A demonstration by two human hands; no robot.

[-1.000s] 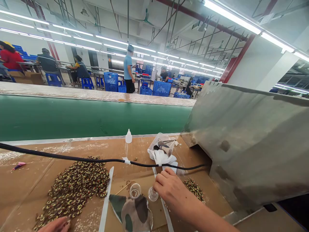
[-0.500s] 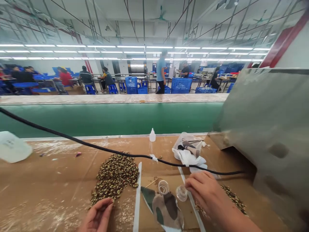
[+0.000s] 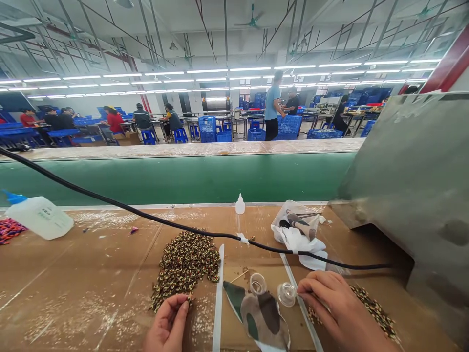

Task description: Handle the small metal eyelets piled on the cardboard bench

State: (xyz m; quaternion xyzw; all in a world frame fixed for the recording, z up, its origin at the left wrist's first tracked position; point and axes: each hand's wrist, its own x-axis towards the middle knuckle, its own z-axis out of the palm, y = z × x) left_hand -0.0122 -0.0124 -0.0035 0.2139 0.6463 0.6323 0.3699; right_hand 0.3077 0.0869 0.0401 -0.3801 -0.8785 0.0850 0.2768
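My left hand [image 3: 169, 320] is at the near edge of a heap of small black-and-yellow pieces [image 3: 186, 264], thumb and forefinger pinched together. A tiny piece seems to show at the fingertips, too small to make out clearly. My right hand [image 3: 330, 298] is closed in a pinch just right of a small clear cup [image 3: 286, 294]; what it holds, if anything, is hidden. A second clear cup [image 3: 258, 283] stands left of that one, at the top of a camouflage cloth [image 3: 264, 315]. A thin wooden stick [image 3: 240, 276] lies beside it.
A black cable [image 3: 146, 215] crosses above the table. Behind it are a small white dropper bottle [image 3: 240, 204] and a plastic tub [image 3: 280, 222] with cloths. A larger bottle [image 3: 42, 217] lies left. A grey metal housing [image 3: 399, 171] rises right, with more pieces [image 3: 373, 308] near it.
The view has swung left, so the table things appear farther right. My left finger and thumb have drawn together at the heap. My right hand stays beside the cup. A person in the background walked right.
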